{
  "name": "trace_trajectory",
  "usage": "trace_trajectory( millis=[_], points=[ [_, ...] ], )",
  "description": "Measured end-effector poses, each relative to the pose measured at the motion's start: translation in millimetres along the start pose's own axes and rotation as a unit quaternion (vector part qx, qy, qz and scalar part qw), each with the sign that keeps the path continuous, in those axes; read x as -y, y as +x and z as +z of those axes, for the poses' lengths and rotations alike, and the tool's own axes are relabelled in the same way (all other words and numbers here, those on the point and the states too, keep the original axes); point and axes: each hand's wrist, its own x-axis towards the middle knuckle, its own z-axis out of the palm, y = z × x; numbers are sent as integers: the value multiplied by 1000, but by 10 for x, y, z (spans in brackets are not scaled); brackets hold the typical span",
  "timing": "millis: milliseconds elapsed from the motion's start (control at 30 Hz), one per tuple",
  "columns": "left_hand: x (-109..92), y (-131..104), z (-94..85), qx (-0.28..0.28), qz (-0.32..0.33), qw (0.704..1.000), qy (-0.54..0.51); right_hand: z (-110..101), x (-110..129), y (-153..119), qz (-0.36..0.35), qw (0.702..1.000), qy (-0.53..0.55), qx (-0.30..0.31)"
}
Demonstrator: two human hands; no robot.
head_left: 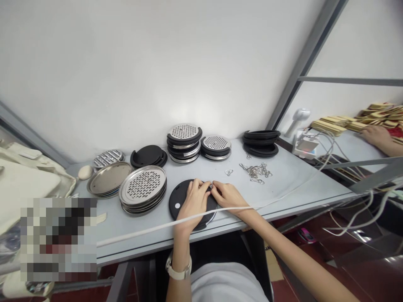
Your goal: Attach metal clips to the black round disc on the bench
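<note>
A black round disc [179, 196] with a white dot lies near the front edge of the table, a thin metal rim showing at its right side. My left hand [195, 202] presses over the disc, its fingers curled together at the upper right edge. At that same edge, my right hand [230, 196] is closed in a pinch, fingertips meeting those of my left. A tiny piece of metal seems to show between them, too small to name. Loose metal clips [256, 171] lie in a pile behind my right hand, and a smaller clip [228, 172] sits apart from them.
Round graters [143, 185] are stacked at the left, beside plain metal discs [110, 178]. More graters with black rims [184, 132] stand by the wall. Black rings [261, 149] are at the back right. A white cable [151, 226] crosses in front; another person's hand [376, 136] is far right.
</note>
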Motion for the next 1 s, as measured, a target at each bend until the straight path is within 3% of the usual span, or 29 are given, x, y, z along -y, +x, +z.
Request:
trace_trajectory(
  millis=[1000],
  points=[
    [4,14,-4,3,-7,1000,-5,19,20,-5,3,999,-36,-11]
  ],
)
